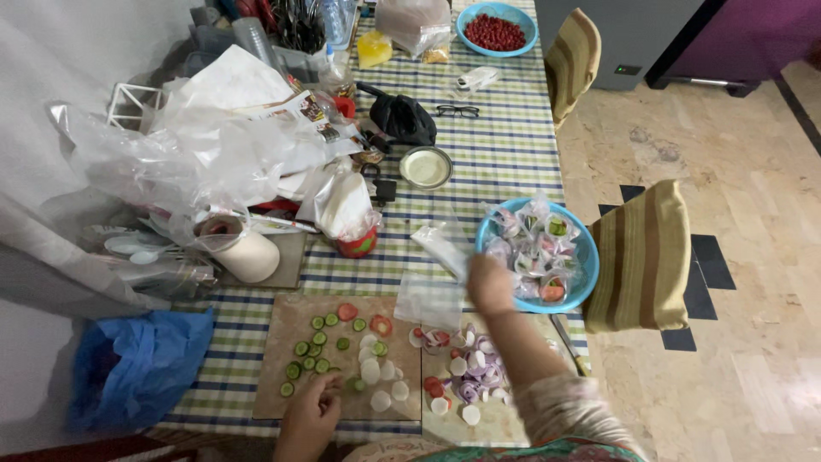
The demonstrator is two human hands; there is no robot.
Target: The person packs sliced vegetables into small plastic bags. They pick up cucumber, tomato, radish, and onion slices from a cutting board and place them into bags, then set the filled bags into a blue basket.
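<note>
My left hand (311, 413) rests on the near edge of a brown cutting board (282, 329), fingertips touching green cucumber slices (310, 352). Tomato slices (363, 318) and white round slices (376, 373) also lie on the board. My right hand (488, 284) reaches forward to the left rim of a blue bowl (584, 278) filled with small clear packets of sliced vegetables (537, 248); its fingers are blurred and curled, next to a clear plastic bag (434, 282). Sliced purple onion rings (475, 372) lie on a second board under my right forearm.
Crumpled plastic bags and paper (205, 145) pile at the left. A paper roll (244, 252), a small metal bowl (426, 167), glasses (457, 110), a black pouch (404, 118) and a blue bowl of red bits (496, 30) stand further back. Two striped chairs (641, 257) sit at the right edge.
</note>
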